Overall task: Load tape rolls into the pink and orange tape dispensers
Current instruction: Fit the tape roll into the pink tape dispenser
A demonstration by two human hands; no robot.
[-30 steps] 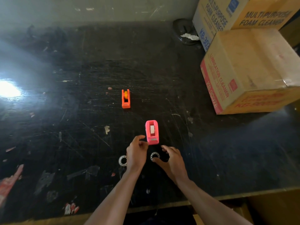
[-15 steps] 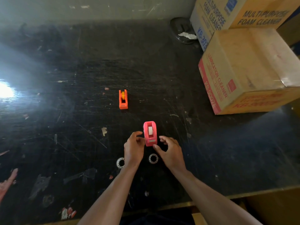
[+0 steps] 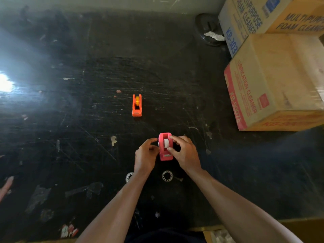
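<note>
The pink tape dispenser (image 3: pixel 165 155) stands on the black table in front of me, with a white tape roll (image 3: pixel 166 143) in its slot. My left hand (image 3: pixel 145 156) grips its left side. My right hand (image 3: pixel 185 153) pinches the white roll between thumb and forefinger from the right. Farther back sits the orange tape dispenser (image 3: pixel 137 106) with a yellow roll in it, untouched. Two clear tape rolls lie flat near my wrists: one (image 3: pixel 167 176) between my arms, the other (image 3: pixel 129 176) partly hidden by my left wrist.
Two stacked cardboard boxes (image 3: pixel 273 81) fill the back right of the scratched black table (image 3: pixel 87 137). A dark round dish (image 3: pixel 209 28) with crumpled paper sits by the wall. Bright glare covers the left side. The table's front edge runs just below my forearms.
Both hands have moved forward from beside the clear rolls onto the pink dispenser. The left now grips its side and the right has closed on the white roll.
</note>
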